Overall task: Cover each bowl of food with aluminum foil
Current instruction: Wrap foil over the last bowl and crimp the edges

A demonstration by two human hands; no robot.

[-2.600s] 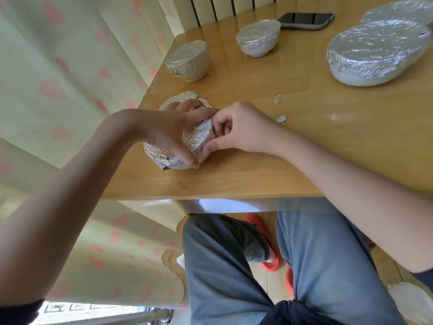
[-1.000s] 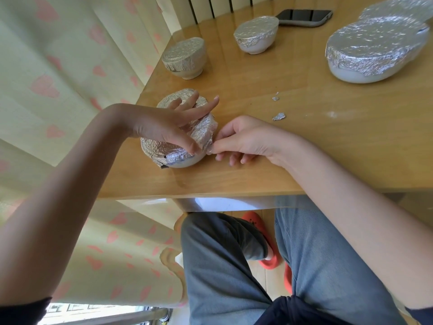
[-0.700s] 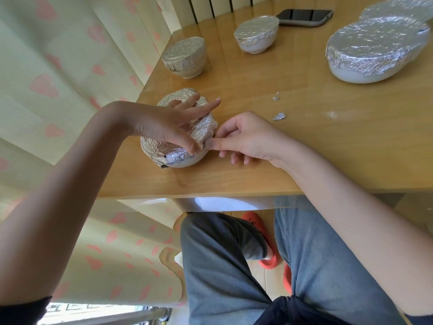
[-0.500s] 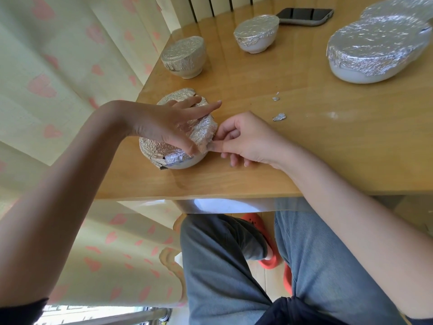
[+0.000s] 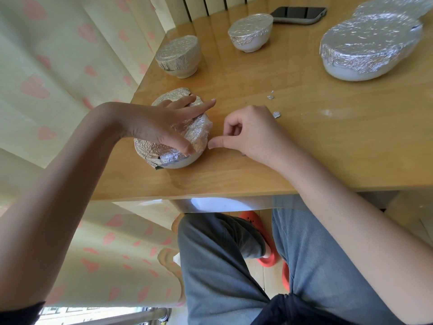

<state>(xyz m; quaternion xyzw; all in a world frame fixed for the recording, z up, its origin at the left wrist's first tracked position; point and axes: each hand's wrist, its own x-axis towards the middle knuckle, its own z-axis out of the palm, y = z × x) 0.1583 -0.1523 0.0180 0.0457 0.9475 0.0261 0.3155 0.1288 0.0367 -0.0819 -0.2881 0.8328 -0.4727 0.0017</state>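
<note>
A white bowl (image 5: pixel 180 161) wrapped in crinkled aluminum foil (image 5: pixel 152 148) stands near the table's front left corner. My left hand (image 5: pixel 161 124) lies on top of it, fingers straight across the foil, thumb pressed against the bowl's near right side. My right hand (image 5: pixel 248 132) sits on the table just right of the bowl. Its fingers are curled in and hold nothing, and its thumb points at the bowl's rim, a small gap away. Two more foil-covered bowls stand farther back: a tan bowl (image 5: pixel 179 58) and a white bowl (image 5: pixel 250 34).
A large foil-covered dish (image 5: pixel 367 48) stands at the back right, with another foil-covered dish (image 5: pixel 396 5) behind it. A phone (image 5: pixel 297 15) lies at the far edge. Small foil scraps (image 5: pixel 276 114) lie right of my right hand. The wooden table (image 5: pixel 234 184) ends just in front of the bowl; a curtain hangs at the left.
My right hand has drawn back a little from the bowl's side and curled its fingers; before, its fingertips pressed the foil edge. My left hand stays on top of the bowl.
</note>
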